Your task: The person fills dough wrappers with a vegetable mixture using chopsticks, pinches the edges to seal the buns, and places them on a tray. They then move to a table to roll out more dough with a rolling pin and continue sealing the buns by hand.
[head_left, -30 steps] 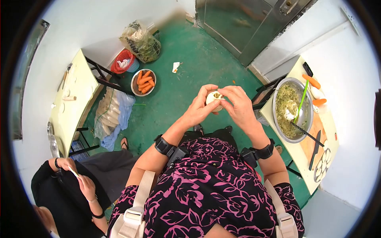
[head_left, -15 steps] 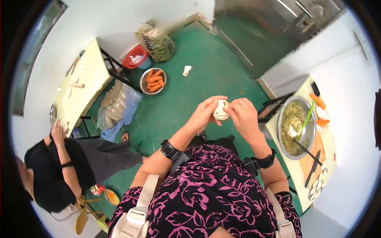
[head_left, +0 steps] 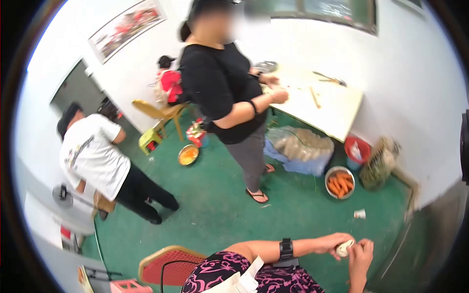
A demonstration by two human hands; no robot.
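At the lower right, my left hand point(head_left: 332, 242) cups a small white dough bun point(head_left: 344, 248) with its fingers curled around one side. The fingers of my right hand point(head_left: 360, 254) are pinched at the bun's other side. Both hands hold it in the air above the green floor, away from any table. In this view the bun's top is small and slightly blurred.
A co-worker in black point(head_left: 224, 88) stands at a cream table point(head_left: 337, 115) with a rolling pin point(head_left: 315, 96). Nearby are a bowl of carrots point(head_left: 339, 183), a red-lined bucket point(head_left: 356, 152) and plastic bags point(head_left: 303, 146). A red-backed chair point(head_left: 168, 263) stands close behind me. Another person in white point(head_left: 100, 151) is at left.
My view has swung left, bringing the co-workers and chair into sight and taking the table with the filling bowl out. Both hands still hold the bun, now at the lower right.
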